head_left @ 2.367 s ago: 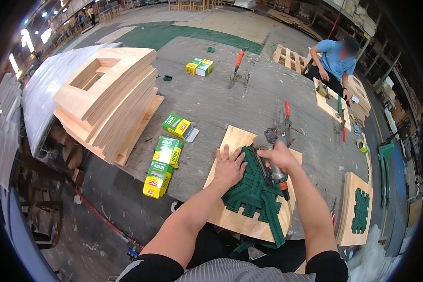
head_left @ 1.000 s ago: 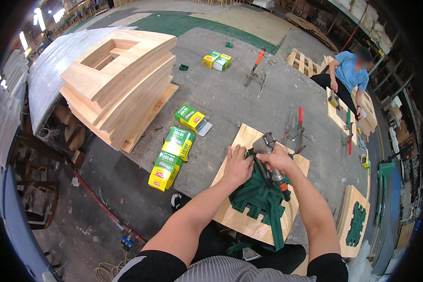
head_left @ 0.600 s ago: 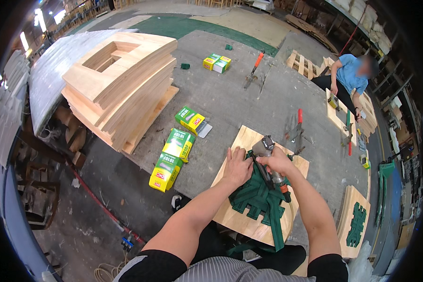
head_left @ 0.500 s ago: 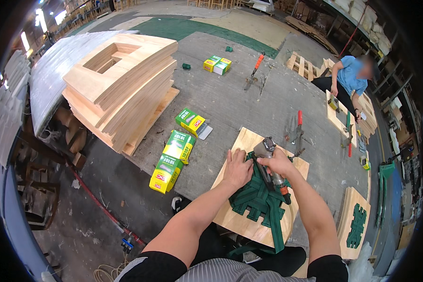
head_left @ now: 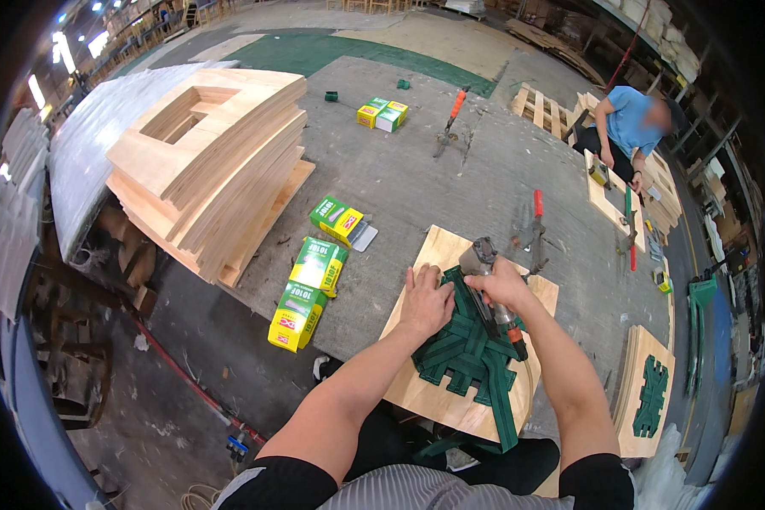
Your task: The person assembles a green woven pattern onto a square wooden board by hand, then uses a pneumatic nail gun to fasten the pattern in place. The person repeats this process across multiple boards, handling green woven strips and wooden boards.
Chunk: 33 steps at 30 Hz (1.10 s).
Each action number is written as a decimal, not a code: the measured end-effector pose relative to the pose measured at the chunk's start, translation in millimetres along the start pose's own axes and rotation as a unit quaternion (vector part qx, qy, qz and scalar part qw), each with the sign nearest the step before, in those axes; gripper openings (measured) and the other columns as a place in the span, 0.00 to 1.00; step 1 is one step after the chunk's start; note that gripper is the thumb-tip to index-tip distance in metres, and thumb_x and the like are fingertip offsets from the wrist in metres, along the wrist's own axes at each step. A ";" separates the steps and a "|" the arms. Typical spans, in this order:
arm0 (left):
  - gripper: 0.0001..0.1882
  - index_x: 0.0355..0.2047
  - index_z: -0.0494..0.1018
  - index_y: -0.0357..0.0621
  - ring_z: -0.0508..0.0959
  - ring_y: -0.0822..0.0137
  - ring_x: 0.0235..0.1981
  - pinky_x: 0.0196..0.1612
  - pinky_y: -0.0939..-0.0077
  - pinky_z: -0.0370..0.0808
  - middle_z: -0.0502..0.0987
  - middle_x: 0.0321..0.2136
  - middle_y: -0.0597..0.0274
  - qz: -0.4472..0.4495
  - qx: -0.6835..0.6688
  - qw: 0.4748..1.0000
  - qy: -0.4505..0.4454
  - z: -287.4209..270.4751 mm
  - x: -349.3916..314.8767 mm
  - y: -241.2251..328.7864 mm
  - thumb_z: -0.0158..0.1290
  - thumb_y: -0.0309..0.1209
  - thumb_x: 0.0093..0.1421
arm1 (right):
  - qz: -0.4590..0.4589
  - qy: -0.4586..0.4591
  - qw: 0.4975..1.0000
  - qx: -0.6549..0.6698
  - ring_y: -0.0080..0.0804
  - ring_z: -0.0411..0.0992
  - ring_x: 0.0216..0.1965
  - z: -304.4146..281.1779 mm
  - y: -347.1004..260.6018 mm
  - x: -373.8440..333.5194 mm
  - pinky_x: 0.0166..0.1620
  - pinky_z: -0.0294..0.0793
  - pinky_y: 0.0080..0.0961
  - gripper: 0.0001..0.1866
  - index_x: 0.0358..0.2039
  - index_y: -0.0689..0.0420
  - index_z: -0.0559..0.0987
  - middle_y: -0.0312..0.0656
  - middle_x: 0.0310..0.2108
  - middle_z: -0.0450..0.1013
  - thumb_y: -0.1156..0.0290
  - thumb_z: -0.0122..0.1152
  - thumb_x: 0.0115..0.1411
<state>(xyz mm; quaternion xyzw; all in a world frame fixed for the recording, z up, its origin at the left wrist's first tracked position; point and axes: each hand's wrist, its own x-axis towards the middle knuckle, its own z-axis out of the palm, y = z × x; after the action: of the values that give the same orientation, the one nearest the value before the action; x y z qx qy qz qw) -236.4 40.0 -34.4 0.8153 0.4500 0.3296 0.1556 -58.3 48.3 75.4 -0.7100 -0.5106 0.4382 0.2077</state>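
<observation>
A pale wooden panel lies in front of me at the table's near edge. Interlaced dark green webbing straps cover its middle, with one loose end hanging over the near edge. My left hand rests on the panel and the upper left edge of the webbing, fingers stretched out and apart. In my right hand is a metal pneumatic staple gun, gripped by its body. Its long dark magazine points down across the straps, and an orange hose fitting sits at its lower end. The gun's nose is partly hidden.
Green-and-yellow boxes stand left of the panel. Beyond them is a tall stack of wooden frames. Clamps with red and orange handles rise from the table. Another webbed panel lies right. A person in blue works far right.
The whole view has shifted slightly. My left fingers look a little more spread on the webbing. The staple gun stays over the straps, tilted slightly differently. The other person has leaned lower.
</observation>
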 end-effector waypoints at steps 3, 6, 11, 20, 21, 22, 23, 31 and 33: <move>0.14 0.46 0.84 0.49 0.66 0.49 0.66 0.72 0.35 0.53 0.71 0.55 0.48 -0.008 -0.008 1.000 -0.017 -1.5 -0.2 0.6 0.58 0.36 0.63 | 0.017 0.003 0.999 0.031 0.24 0.70 0.17 -9.1 5.6 -7.2 0.20 0.70 0.27 0.20 0.48 0.63 0.77 0.38 0.27 0.76 0.70 0.72 0.58; 0.14 0.46 0.85 0.49 0.66 0.50 0.66 0.71 0.35 0.53 0.71 0.56 0.49 -0.007 -0.002 1.000 -0.001 -2.5 -1.5 -4.5 0.58 0.37 0.63 | 0.006 0.040 0.995 0.091 0.24 0.70 0.18 -24.1 13.7 -32.4 0.20 0.69 0.26 0.21 0.50 0.62 0.76 0.39 0.31 0.76 0.70 0.72 0.59; 0.14 0.46 0.85 0.50 0.65 0.51 0.67 0.72 0.36 0.53 0.69 0.59 0.48 -0.009 0.005 1.000 -0.022 -5.3 -2.0 1.1 0.58 0.37 0.63 | -0.009 0.193 0.953 0.235 0.28 0.73 0.22 -71.3 88.7 -119.1 0.21 0.72 0.28 0.23 0.53 0.58 0.74 0.40 0.36 0.76 0.65 0.72 0.60; 0.18 0.53 0.80 0.45 0.62 0.39 0.69 0.71 0.37 0.55 0.61 0.68 0.37 -0.036 -0.116 0.989 0.082 -32.7 -9.8 3.8 0.56 0.34 0.64 | 0.125 0.202 0.835 0.496 0.36 0.74 0.22 -131.4 246.1 -184.9 0.24 0.76 0.39 0.11 0.42 0.53 0.78 0.41 0.27 0.75 0.61 0.64 0.67; 0.18 0.54 0.79 0.44 0.61 0.38 0.69 0.71 0.37 0.55 0.61 0.68 0.36 -0.051 -0.130 0.986 0.087 -35.8 -25.8 7.7 0.56 0.33 0.65 | 0.129 0.194 0.821 0.522 0.37 0.75 0.24 -128.3 257.3 -187.7 0.27 0.77 0.40 0.10 0.43 0.53 0.79 0.41 0.28 0.76 0.61 0.64 0.67; 0.19 0.55 0.78 0.43 0.61 0.36 0.69 0.71 0.37 0.55 0.60 0.68 0.34 -0.064 -0.148 0.983 0.089 -37.7 -44.0 13.7 0.56 0.33 0.65 | 0.135 0.190 0.804 0.546 0.37 0.76 0.26 -125.7 266.6 -192.6 0.29 0.78 0.41 0.10 0.43 0.53 0.79 0.41 0.29 0.76 0.61 0.63 0.67; 0.19 0.56 0.78 0.42 0.61 0.34 0.69 0.70 0.37 0.56 0.60 0.67 0.32 -0.061 -0.175 0.980 0.076 -38.2 -65.8 23.3 0.56 0.33 0.65 | 0.141 0.228 0.807 0.527 0.38 0.77 0.29 -123.7 275.9 -202.3 0.32 0.78 0.42 0.11 0.44 0.55 0.80 0.42 0.30 0.77 0.62 0.63 0.67; 0.21 0.57 0.77 0.45 0.65 0.39 0.67 0.68 0.37 0.56 0.64 0.67 0.41 -0.036 0.008 0.999 0.017 -52.9 -166.4 64.2 0.57 0.36 0.64 | 0.021 0.428 0.904 -0.001 0.39 0.79 0.36 -44.1 256.7 -259.1 0.43 0.78 0.34 0.22 0.49 0.65 0.81 0.50 0.36 0.80 0.63 0.69 0.60; 0.22 0.57 0.78 0.49 0.65 0.41 0.67 0.69 0.37 0.56 0.66 0.66 0.48 -0.045 0.044 0.997 0.032 -47.7 -168.3 63.1 0.57 0.40 0.63 | 0.041 0.269 0.948 -0.163 0.50 0.79 0.40 -7.9 222.5 -265.9 0.45 0.77 0.41 0.22 0.51 0.58 0.82 0.53 0.35 0.79 0.60 0.69 0.59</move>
<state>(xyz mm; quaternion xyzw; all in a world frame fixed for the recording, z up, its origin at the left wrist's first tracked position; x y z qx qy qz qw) -292.5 -137.3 -31.5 0.7890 0.5053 0.3283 0.1198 44.0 -279.0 23.5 -0.8460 -0.4709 0.1492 0.2006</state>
